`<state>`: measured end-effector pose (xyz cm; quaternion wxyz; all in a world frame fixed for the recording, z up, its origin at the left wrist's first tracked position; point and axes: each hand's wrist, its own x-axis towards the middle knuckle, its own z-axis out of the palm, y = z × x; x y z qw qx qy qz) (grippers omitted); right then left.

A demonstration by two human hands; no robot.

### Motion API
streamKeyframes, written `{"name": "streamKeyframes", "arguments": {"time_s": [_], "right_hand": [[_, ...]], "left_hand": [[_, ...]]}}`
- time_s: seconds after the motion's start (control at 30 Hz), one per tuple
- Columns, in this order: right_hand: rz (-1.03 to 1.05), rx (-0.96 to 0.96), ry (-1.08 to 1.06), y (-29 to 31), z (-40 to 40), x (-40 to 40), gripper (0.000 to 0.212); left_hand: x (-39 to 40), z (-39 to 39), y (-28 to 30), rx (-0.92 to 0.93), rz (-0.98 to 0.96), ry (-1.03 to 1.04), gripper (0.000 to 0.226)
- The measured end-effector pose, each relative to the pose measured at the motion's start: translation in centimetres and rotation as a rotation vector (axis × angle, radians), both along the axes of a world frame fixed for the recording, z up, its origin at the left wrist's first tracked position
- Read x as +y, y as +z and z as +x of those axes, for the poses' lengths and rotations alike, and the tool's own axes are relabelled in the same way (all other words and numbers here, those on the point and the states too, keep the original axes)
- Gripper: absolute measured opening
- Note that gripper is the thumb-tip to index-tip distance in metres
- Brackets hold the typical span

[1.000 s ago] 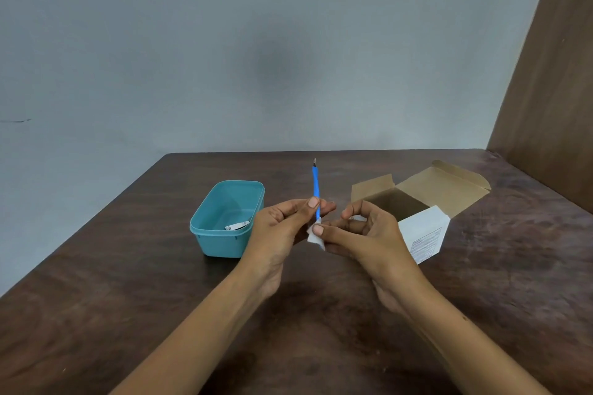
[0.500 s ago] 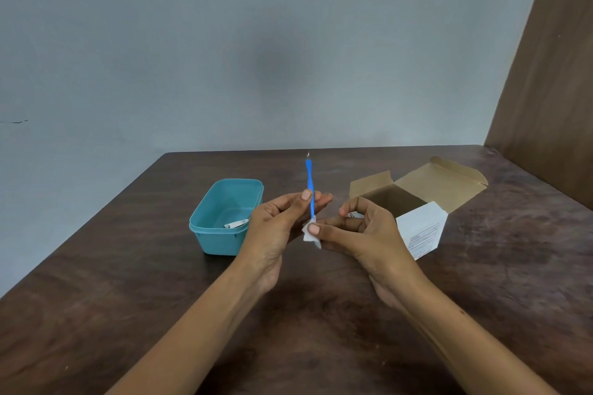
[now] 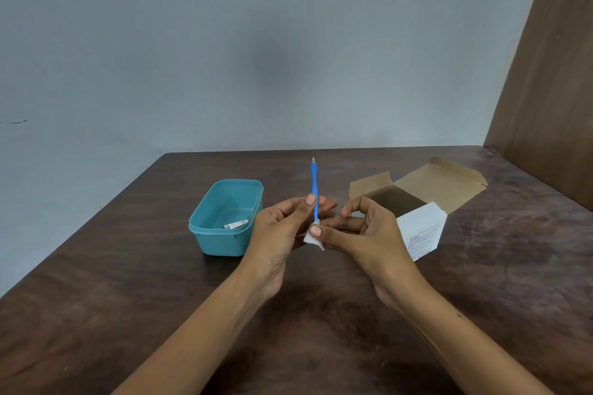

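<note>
A thin blue tool (image 3: 314, 184) with a small metal tip stands nearly upright above the table's middle. My left hand (image 3: 282, 228) pinches its shaft between thumb and fingers. My right hand (image 3: 362, 232) pinches a small white wipe (image 3: 313, 240) against the tool's lower end. Both hands hover above the dark wooden table (image 3: 128, 298), close together.
A teal plastic tub (image 3: 224, 218) with a metal nail clipper (image 3: 236, 224) inside sits left of my hands. An open cardboard box (image 3: 426, 189) with a white printed side lies to the right. A wooden panel (image 3: 552, 74) rises at the far right.
The tool and both hands have stayed almost in place, shifting only slightly. My right thumb still presses the wipe at the tool's lower end.
</note>
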<state>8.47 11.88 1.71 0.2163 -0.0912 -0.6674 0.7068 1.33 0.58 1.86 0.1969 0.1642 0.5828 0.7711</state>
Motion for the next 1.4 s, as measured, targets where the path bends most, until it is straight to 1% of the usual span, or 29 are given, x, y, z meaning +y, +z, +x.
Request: {"name": "streamKeyframes", "arguments": {"time_s": [0.1, 0.17, 0.3, 0.4, 0.5, 0.57, 0.63, 0.87, 0.93, 1.07, 1.23, 1.33, 1.4], "right_hand": [[0.05, 0.014, -0.055, -0.1, 0.0, 0.3, 0.037], [0.101, 0.026, -0.08, 0.0, 0.0, 0.4, 0.038], [0.212, -0.006, -0.101, -0.4, -0.1, 0.3, 0.041], [0.248, -0.014, -0.12, -0.4, -0.2, 0.2, 0.041], [0.185, 0.125, -0.189, 0.2, -0.1, 0.7, 0.035], [0.16, 0.193, -0.253, 0.7, 0.0, 1.2, 0.033], [0.164, 0.22, -0.292, 0.8, -0.1, 1.6, 0.031], [0.154, 0.195, -0.303, 0.3, -0.5, 1.9, 0.027], [0.159, 0.181, -0.303, 0.2, -0.6, 1.9, 0.026], [0.149, 0.185, -0.312, 0.1, -0.7, 1.7, 0.026], [0.04, 0.204, -0.318, 0.3, -0.6, 1.8, 0.024], [-0.085, 0.21, -0.236, 0.6, -0.4, 1.5, 0.024], [-0.13, 0.188, -0.207, 0.6, -0.4, 1.4, 0.025]], "left_hand": [[0.0, 0.0, 0.0, 0.045, -0.096, -0.032, 0.028], [-0.1, -0.1, -0.1, 0.072, -0.114, -0.023, 0.025], [-0.2, -0.2, 0.1, 0.065, -0.104, 0.01, 0.021], [-0.6, -0.5, 0.8, 0.026, -0.031, 0.037, 0.018], [-1.0, -0.9, 1.2, 0.024, -0.061, 0.079, 0.016], [-0.9, -0.8, 1.1, 0.012, -0.091, 0.059, 0.015], [-0.8, -0.7, 0.9, 0.01, -0.108, 0.014, 0.015], [-0.6, -0.5, 0.8, 0.006, -0.083, -0.124, 0.022], [-0.7, -0.3, 0.9, 0.029, -0.069, -0.119, 0.022], [-0.8, 0.0, 1.3, 0.065, -0.079, -0.05, 0.015], [-0.6, 0.3, 1.5, 0.068, -0.037, -0.028, 0.012], [-0.6, 0.4, 1.4, 0.065, -0.023, -0.02, 0.011], [-0.5, 0.5, 1.3, 0.071, -0.024, -0.019, 0.012]]}}
